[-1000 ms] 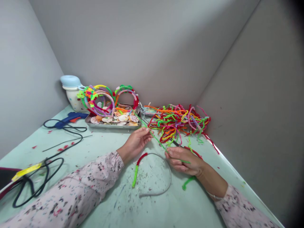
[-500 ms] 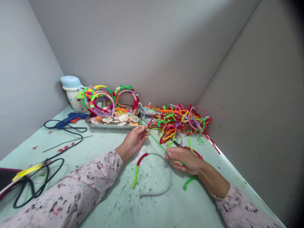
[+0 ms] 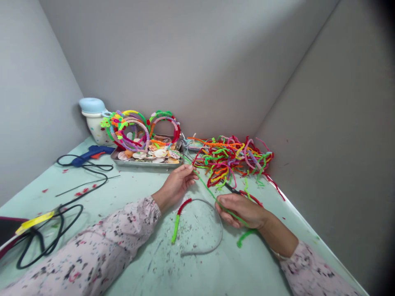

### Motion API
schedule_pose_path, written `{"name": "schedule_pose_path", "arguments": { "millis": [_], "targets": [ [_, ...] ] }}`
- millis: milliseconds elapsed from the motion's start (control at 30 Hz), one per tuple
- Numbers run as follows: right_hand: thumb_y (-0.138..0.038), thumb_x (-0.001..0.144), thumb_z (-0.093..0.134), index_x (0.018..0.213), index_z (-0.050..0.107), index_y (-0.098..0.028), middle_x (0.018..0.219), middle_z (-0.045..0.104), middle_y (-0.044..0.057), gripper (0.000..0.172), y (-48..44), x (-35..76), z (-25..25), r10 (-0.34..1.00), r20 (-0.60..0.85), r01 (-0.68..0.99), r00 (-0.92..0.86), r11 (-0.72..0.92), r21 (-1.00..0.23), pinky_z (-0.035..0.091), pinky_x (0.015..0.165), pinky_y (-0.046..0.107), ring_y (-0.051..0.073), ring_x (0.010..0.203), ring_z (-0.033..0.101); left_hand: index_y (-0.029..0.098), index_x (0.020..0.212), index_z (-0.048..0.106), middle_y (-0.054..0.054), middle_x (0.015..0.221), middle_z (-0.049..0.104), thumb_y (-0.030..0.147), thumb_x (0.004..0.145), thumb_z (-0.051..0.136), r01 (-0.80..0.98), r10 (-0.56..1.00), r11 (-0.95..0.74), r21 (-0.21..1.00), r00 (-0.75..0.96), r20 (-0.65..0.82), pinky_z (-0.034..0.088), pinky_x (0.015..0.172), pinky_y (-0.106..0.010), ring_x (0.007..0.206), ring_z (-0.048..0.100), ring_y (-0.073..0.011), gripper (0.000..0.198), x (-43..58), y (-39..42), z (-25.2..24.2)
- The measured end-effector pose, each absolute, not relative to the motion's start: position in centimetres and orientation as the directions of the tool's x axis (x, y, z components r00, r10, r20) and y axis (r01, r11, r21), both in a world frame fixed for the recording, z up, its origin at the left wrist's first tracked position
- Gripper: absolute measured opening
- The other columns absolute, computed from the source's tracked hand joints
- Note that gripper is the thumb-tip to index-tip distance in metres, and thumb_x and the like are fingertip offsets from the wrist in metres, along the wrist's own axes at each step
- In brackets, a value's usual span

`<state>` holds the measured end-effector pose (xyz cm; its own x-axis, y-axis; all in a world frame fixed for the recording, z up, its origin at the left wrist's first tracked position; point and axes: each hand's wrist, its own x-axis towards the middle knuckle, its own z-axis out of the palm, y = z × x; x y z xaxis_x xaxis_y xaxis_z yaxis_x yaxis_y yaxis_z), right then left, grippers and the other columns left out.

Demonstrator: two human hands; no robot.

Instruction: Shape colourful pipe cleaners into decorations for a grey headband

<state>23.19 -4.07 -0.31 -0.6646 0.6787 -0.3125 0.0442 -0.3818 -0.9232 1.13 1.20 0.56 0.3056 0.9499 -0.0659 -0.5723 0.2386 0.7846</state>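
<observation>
Roughly: a pale green table (image 3: 129, 193), flecked with scraps, fills a corner between grey walls. At the back, decorated headbands (image 3: 132, 131) stand propped on a metal tray (image 3: 145, 164) of seashells. A tangled pile of pipe cleaners (image 3: 234, 158) lies to its right, a blue glue gun (image 3: 89, 156) to its left. Nearer the person, a grey headband (image 3: 210, 248), part wrapped in red and green, lies flat between the forearms. Left hand (image 3: 175, 185) pinches a green pipe cleaner (image 3: 207, 192) near its upper end; right hand (image 3: 240, 210) is closed around its lower stretch, above the headband's curve. Scissors (image 3: 231, 187) lie just beyond right hand.
</observation>
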Motion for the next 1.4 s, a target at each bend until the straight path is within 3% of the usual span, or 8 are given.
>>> {"name": "schedule_pose_path", "arguments": {
  "millis": [167, 433, 1000, 1233, 1400],
  "targets": [
    [-0.05, 0.086, 0.053, 0.085, 0.056, -0.013, 0.051, 0.055, -0.004, 0.037, -4.0, 22.7, 0.0, 0.692, -0.297, 0.041, -0.658, -0.361, -0.932, 0.03, 0.035, 0.016, 0.005, 0.033, 0.041, 0.013, 0.079, 0.059, 0.0, 0.072, 0.06, 0.022, 0.072, 0.073, -0.515, 0.924, 0.258, 0.817, 0.379, -0.053, 0.046, 0.052, -0.015, 0.064, 0.063, -0.0092, 0.018, 1.6, 0.6, 0.7],
    [-0.049, 0.088, 0.051, 0.093, 0.058, -0.015, 0.044, 0.047, -0.008, 0.036, -4.2, 22.3, 0.3, 0.785, -0.326, 0.051, -0.527, -0.354, -0.934, 0.02, 0.03, 0.014, 0.003, 0.028, 0.03, 0.014, 0.079, 0.057, 0.0, 0.07, 0.061, 0.02, 0.07, 0.074, -0.542, 0.919, 0.288, 0.789, 0.387, -0.069, 0.046, 0.052, -0.016, 0.063, 0.063, -0.0099, 0.02, 1.6, 0.5, 0.6],
    [-0.043, 0.088, 0.053, 0.086, 0.061, -0.013, 0.036, 0.039, -0.011, 0.031, -4.5, 21.6, 0.2, 0.756, -0.29, -0.028, -0.587, -0.377, -0.926, 0.018, 0.03, 0.015, 0.003, 0.026, 0.023, 0.014, 0.071, 0.054, 0.003, 0.062, 0.055, 0.02, 0.071, 0.073, -0.594, 0.973, 0.205, 0.778, 0.209, -0.096, 0.044, 0.053, -0.015, 0.057, 0.056, -0.006, 0.02, 2.2, 1.1, 0.0],
    [-0.047, 0.089, 0.049, 0.089, 0.059, -0.013, 0.044, 0.052, -0.006, 0.035, -4.3, 21.6, 0.2, 0.75, -0.329, 0.007, -0.574, -0.397, -0.918, 0.022, 0.028, 0.015, 0.004, 0.026, 0.035, 0.014, 0.075, 0.055, 0.002, 0.062, 0.056, 0.029, 0.072, 0.073, -0.507, 0.96, 0.205, 0.837, 0.269, -0.073, 0.042, 0.053, -0.017, 0.057, 0.056, -0.0072, 0.023, 2.4, 0.7, -0.1],
    [-0.048, 0.089, 0.05, 0.091, 0.059, -0.014, 0.047, 0.053, -0.005, 0.035, -4.1, 21.4, 0.1, 0.778, -0.296, -0.011, -0.554, -0.363, -0.932, 0.029, 0.034, 0.016, 0.005, 0.03, 0.041, 0.014, 0.074, 0.055, 0.001, 0.06, 0.059, 0.034, 0.074, 0.07, -0.393, 0.944, 0.178, 0.902, 0.326, -0.044, 0.039, 0.052, -0.017, 0.053, 0.054, -0.0068, 0.025, 2.6, 0.5, -0.3]
  ]
}}
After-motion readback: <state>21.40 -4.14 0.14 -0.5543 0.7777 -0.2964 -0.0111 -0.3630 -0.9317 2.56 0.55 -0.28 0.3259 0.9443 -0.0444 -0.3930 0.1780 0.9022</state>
